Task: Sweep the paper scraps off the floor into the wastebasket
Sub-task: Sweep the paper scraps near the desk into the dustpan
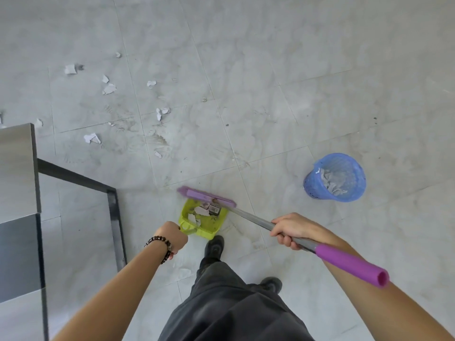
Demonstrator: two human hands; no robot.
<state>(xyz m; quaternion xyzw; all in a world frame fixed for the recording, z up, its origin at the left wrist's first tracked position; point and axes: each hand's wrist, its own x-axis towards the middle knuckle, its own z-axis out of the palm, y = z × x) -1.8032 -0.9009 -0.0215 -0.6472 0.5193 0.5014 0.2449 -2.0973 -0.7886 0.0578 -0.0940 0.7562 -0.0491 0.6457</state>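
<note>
Dustpan (202, 221) holding some paper scraps (202, 211) sits low in front, left hand (173, 236) gripping its handle, right hand (293, 231) wrapped round the broom (206, 196) shaft; wastebasket (312, 190) stands off to the right, on the right hand's side, well apart from the pan.

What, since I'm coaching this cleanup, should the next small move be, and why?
Probably lift the lime-green plastic dustpan with the left hand and tip it into the blue mesh wastebasket: it holds paper scraps, with the purple broom at its mouth.
</note>
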